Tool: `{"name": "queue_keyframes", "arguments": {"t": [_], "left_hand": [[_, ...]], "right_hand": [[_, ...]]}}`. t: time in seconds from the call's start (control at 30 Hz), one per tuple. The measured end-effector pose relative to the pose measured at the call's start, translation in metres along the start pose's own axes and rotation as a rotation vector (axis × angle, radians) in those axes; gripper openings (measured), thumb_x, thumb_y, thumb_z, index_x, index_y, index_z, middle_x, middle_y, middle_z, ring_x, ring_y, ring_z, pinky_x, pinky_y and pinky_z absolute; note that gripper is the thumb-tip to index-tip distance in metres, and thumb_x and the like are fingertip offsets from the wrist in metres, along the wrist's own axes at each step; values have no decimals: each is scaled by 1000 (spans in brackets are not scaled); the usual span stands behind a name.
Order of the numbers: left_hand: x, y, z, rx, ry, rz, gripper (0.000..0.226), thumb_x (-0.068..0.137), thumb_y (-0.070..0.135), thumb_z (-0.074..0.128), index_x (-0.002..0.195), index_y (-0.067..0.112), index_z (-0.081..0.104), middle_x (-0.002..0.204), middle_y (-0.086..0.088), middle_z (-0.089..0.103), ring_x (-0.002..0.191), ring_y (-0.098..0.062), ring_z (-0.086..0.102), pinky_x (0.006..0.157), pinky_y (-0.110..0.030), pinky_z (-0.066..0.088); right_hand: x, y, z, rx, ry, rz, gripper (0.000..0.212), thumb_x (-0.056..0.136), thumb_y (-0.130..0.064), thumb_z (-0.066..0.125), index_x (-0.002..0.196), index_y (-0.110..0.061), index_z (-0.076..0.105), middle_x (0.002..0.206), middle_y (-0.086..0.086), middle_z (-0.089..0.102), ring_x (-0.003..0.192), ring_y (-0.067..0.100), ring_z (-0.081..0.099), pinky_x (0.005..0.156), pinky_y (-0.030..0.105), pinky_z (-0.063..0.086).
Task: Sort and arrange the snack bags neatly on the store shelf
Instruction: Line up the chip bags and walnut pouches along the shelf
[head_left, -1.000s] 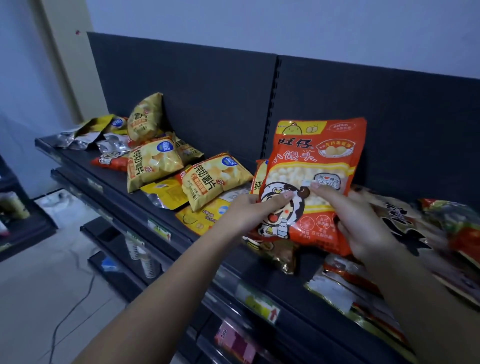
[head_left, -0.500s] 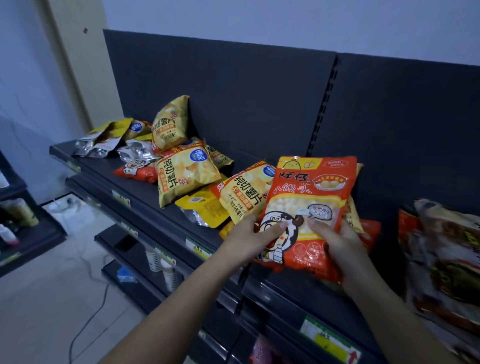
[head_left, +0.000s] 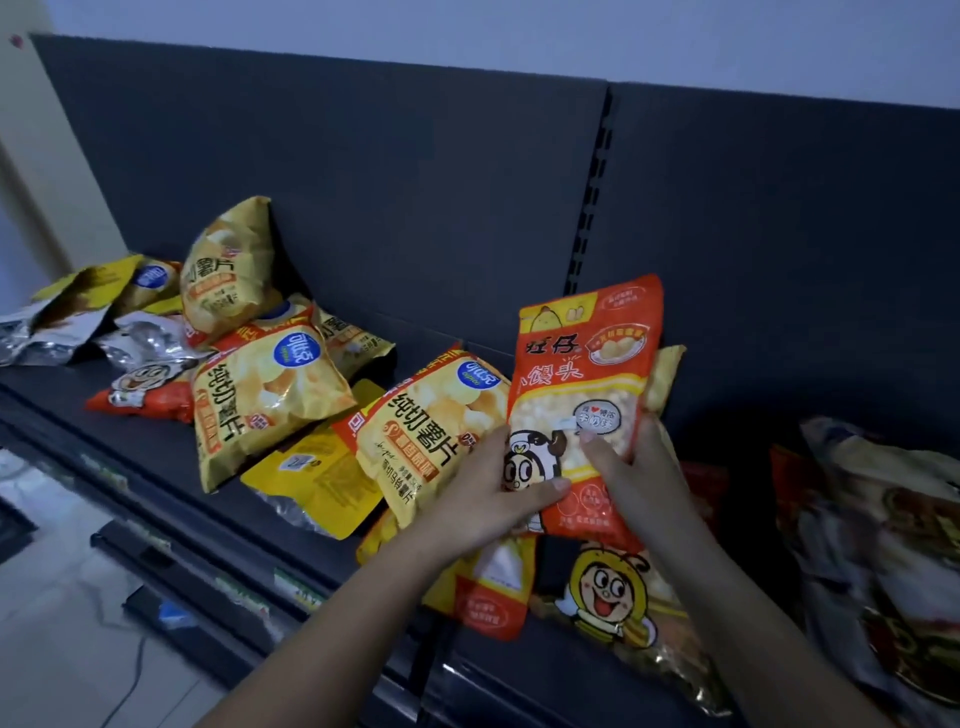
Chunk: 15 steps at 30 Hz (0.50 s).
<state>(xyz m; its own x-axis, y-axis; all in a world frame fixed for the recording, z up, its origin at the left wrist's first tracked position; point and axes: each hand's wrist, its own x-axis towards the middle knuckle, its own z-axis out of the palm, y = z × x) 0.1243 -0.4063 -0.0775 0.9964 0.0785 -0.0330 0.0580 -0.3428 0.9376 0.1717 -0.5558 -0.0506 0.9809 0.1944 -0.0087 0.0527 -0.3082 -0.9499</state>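
Observation:
An orange snack bag with a cartoon face and a clear window stands upright in both hands near the shelf's back panel. My left hand pinches its lower left corner. My right hand grips its lower right side, thumb on the window. Several yellow chip bags lie jumbled to the left on the dark shelf; one leans against the held bag. Below my hands lies a bag with a bee cartoon.
Silver and yellow bags lie at the shelf's far left end. Dark-patterned bags pile up at the right. The shelf's front rail carries price labels. Lower shelves and a tiled floor show below left.
The view has swung left and closer. The orange bag, still in both hands, has moved down toward the shelf and now tilts slightly left beside the yellow chip bags.

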Motion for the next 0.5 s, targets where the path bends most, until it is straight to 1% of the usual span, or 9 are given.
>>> {"name": "queue_keyframes", "arguments": {"t": [0.1, 0.13, 0.17, 0.2, 0.23, 0.3, 0.37, 0.43, 0.5], "left_hand": [[6, -11, -3, 31, -34, -51, 49, 86, 36, 67, 121, 38, 33, 116, 19, 52, 102, 18, 46, 85, -1, 41], [8, -17, -5, 86, -41, -76, 55, 82, 49, 66, 126, 36, 35, 125, 18, 48, 116, 12, 41, 95, -2, 35], [11, -25, -8, 152, -39, -100, 76, 73, 66, 63, 136, 36, 34, 142, 13, 38, 136, -1, 27, 110, -17, 27], [14, -31, -11, 221, -44, -126, 95, 62, 77, 57, 144, 38, 27, 155, 11, 20, 144, -9, 10, 117, -33, 16], [16, -33, -14, 259, -50, -153, 105, 56, 81, 52, 147, 41, 20, 158, 10, 6, 146, -12, -3, 116, -41, 8], [23, -36, -19, 253, -43, -156, 110, 52, 83, 48, 148, 41, 14, 159, 9, -3, 145, -10, -12, 116, -42, 2], [31, -38, -23, 211, -21, -78, 106, 62, 76, 52, 149, 37, 6, 158, 12, -7, 143, -5, -15, 114, -33, 0], [38, -37, -25, 162, -10, 13, 94, 81, 57, 54, 150, 31, -3, 157, 12, -12, 140, 2, -14, 109, -21, -3], [45, -40, -24, 221, 24, 66, 80, 89, 52, 42, 151, 25, -1, 159, 7, -11, 140, 1, -11, 109, -19, -5]], "right_hand": [[5, 4, 7, -252, -64, -23, 32, 96, -38, 48, 121, -21, 38, 96, -2, 62, 74, 12, 62, 69, 36, 54], [6, 5, 10, -343, -84, -33, 35, 96, -39, 46, 124, -20, 36, 89, 1, 64, 68, 14, 63, 63, 35, 53], [8, 6, 14, -427, -96, -36, 41, 96, -41, 44, 128, -18, 33, 81, 3, 64, 63, 18, 64, 55, 35, 51], [10, 7, 19, -499, -96, -32, 46, 96, -41, 43, 132, -15, 31, 73, 5, 63, 57, 21, 62, 49, 36, 47], [13, 7, 23, -562, -91, -26, 49, 96, -41, 42, 134, -12, 29, 66, 4, 59, 52, 20, 58, 43, 33, 41], [20, 3, 32, -675, -84, -21, 48, 98, -39, 40, 131, -6, 29, 60, 1, 51, 48, 15, 49, 42, 28, 30], [24, -2, 39, -758, -97, -19, 46, 99, -39, 36, 128, -4, 29, 69, 2, 53, 61, 22, 56, 51, 29, 34], [29, -5, 47, -797, -111, 0, 47, 99, -40, 33, 130, -4, 28, 90, 11, 62, 82, 30, 63, 61, 31, 37], [30, -5, 54, -856, -131, 18, 55, 100, -41, 29, 139, -3, 21, 108, 17, 63, 95, 33, 62, 69, 34, 41]]}}
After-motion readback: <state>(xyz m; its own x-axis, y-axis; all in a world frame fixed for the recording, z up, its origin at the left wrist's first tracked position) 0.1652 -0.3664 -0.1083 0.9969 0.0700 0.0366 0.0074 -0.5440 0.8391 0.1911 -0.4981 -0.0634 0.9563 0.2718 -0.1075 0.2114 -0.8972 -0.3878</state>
